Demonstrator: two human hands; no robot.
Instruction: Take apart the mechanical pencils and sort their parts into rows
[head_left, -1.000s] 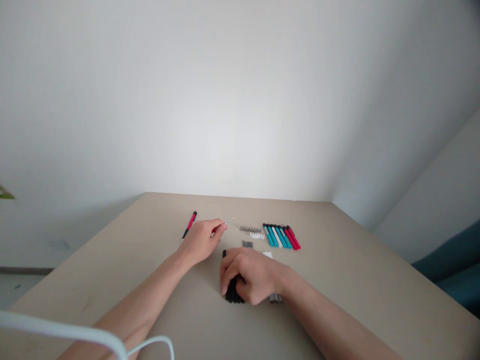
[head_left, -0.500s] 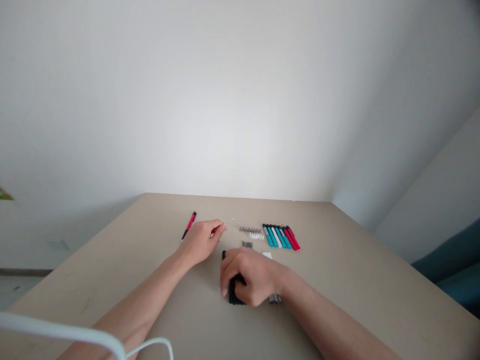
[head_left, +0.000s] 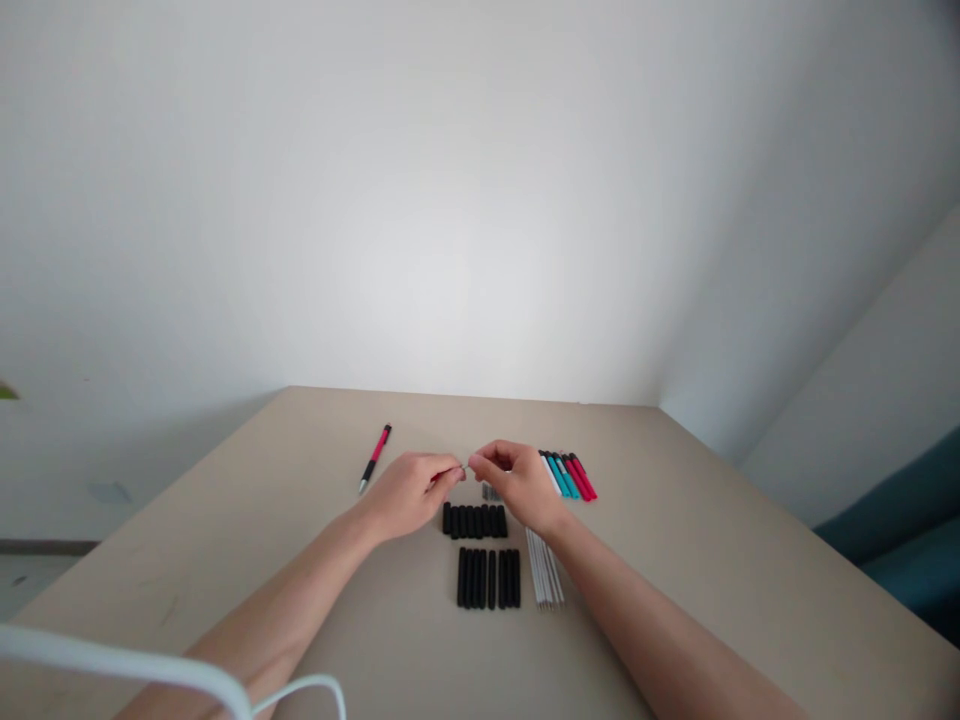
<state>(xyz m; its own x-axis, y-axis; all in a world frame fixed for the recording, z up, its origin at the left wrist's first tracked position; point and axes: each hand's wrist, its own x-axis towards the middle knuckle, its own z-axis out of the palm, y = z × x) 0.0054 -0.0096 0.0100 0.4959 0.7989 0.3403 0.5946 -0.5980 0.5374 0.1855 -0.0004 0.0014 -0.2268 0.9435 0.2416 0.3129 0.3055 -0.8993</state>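
Observation:
My left hand (head_left: 409,490) and my right hand (head_left: 516,478) meet fingertip to fingertip above the beige table (head_left: 300,560). Both are pinched on a thin silver-tipped pen refill (head_left: 465,467) between them; only its tip shows. Just below the hands lie two rows of short black pen barrels (head_left: 474,521), the nearer row (head_left: 489,578) closer to me. A bundle of thin white refills (head_left: 544,568) lies right of the black rows. Teal and red pen parts (head_left: 568,476) sit beyond my right hand.
A finished red and black pen (head_left: 375,457) lies alone at the far left of the table. Small grey springs (head_left: 490,492) peek out under my right hand. A white cable (head_left: 187,680) crosses the bottom left corner. The table ends at a white wall.
My right hand has lifted off the black barrels and moved up to meet my left hand at the refill's tip. The black rows are now uncovered.

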